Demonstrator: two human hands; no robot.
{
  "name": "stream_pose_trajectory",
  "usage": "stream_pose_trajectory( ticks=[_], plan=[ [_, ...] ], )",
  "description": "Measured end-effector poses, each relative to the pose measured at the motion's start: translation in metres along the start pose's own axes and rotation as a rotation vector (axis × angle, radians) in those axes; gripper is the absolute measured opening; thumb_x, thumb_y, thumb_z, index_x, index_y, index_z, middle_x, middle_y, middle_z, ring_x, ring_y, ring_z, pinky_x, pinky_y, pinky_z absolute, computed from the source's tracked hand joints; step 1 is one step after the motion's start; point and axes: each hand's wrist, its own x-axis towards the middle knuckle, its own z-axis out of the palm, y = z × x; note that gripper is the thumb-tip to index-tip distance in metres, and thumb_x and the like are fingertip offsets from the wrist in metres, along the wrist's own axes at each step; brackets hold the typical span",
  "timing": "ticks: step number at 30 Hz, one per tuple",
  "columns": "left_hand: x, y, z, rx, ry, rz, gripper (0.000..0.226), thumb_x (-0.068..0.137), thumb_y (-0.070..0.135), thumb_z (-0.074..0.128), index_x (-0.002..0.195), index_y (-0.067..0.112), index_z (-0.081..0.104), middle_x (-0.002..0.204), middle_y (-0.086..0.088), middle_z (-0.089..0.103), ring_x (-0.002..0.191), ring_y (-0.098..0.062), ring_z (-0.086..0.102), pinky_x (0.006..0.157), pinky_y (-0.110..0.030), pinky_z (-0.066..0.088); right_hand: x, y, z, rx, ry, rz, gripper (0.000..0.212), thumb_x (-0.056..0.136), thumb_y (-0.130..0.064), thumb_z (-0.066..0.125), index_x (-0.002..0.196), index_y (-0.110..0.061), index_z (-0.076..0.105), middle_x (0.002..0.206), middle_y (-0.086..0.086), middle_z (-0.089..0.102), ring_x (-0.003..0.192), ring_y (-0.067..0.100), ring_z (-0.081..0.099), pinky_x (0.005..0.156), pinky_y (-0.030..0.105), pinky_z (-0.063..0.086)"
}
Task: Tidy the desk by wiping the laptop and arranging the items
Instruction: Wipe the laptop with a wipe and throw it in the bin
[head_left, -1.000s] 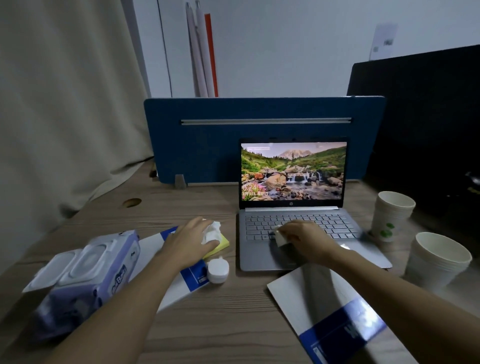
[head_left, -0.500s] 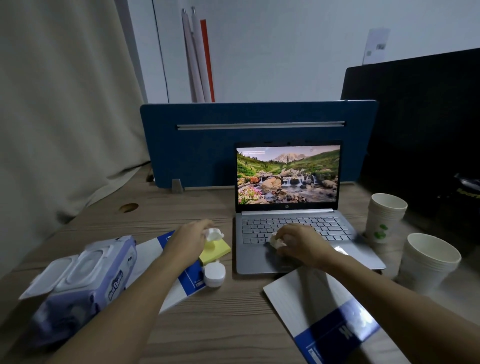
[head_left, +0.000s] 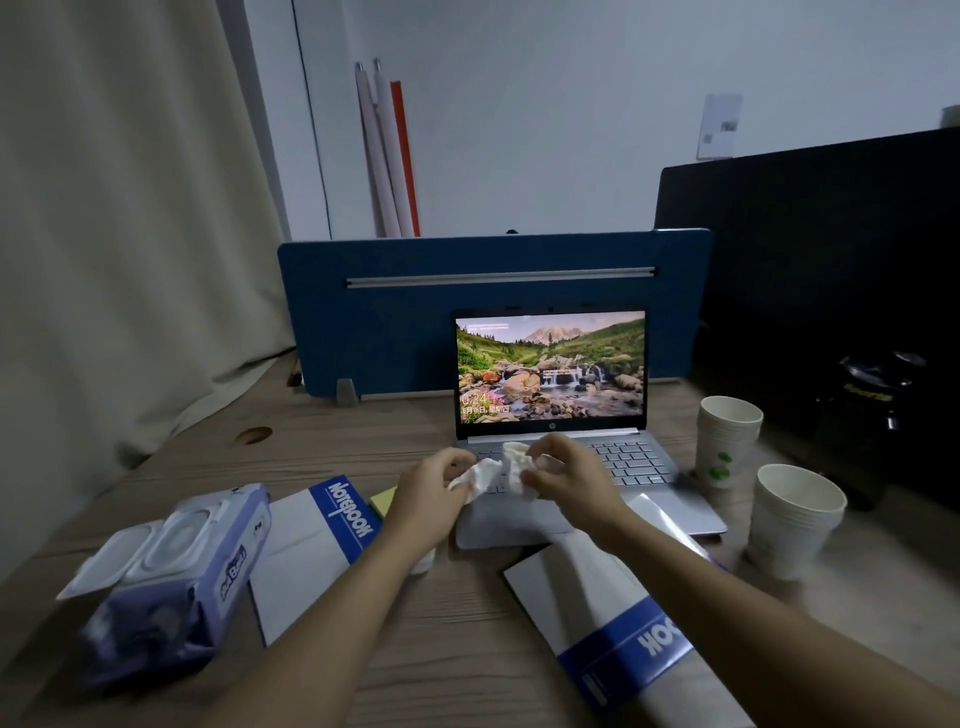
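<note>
An open silver laptop (head_left: 644, 462) stands mid-desk with a landscape picture on its screen. Above its keyboard's left part, my left hand (head_left: 431, 493) and my right hand (head_left: 566, 478) meet, both pinching a crumpled white wipe (head_left: 493, 473) between them. A purple wet-wipe pack (head_left: 171, 571) with its lid flipped open lies at the left. One white-and-blue notebook (head_left: 306, 545) lies beside the pack, another notebook (head_left: 613, 623) in front of the laptop under my right forearm. Yellow sticky notes (head_left: 384, 501) peek out by my left wrist.
Two stacks of paper cups (head_left: 727, 441) (head_left: 795, 519) stand right of the laptop. A blue divider panel (head_left: 395, 312) closes the desk's back, a dark panel and black object the right. A curtain hangs on the left. A small white round item sits under my left forearm.
My left hand rose from the sticky notes and moved right. My right hand lifted off the keyboard. Both now hold the wipe together above the laptop; the view tilted up.
</note>
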Motion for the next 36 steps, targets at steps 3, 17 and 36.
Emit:
stream_pose_trajectory(
  ticks=[3,17,36],
  plan=[
    [-0.004,0.011,0.013,-0.163,0.013,-0.034,0.021,0.09,0.017,0.065,0.108,0.027,0.069,0.103,0.015,0.069,0.099,0.001,0.062,0.08,-0.021,0.051,-0.008,-0.005,0.005,0.118,-0.017,0.013,0.015,0.09,-0.005,0.065,0.099,-0.016,0.064,0.099,0.012,0.069,0.093,0.036,0.068,0.081,0.05,0.058],
    [-0.025,0.05,0.028,-0.689,-0.154,-0.252,0.041,0.103,0.047,0.028,0.104,0.031,0.065,0.108,0.008,0.067,0.103,-0.011,0.062,0.073,-0.025,0.051,-0.035,-0.005,-0.013,0.472,-0.054,0.172,0.041,0.104,-0.042,0.031,0.118,-0.023,0.065,0.125,0.0,0.063,0.116,0.02,0.059,0.094,0.036,0.053],
    [-0.153,0.172,0.163,-0.73,-0.479,-0.076,0.045,0.099,0.056,0.029,0.112,0.03,0.063,0.11,0.013,0.069,0.107,-0.01,0.065,0.093,-0.033,0.049,-0.217,0.036,-0.162,0.399,0.253,0.087,0.052,0.097,-0.053,0.034,0.122,-0.019,0.065,0.121,0.004,0.069,0.114,0.019,0.064,0.102,0.044,0.048]
  ],
)
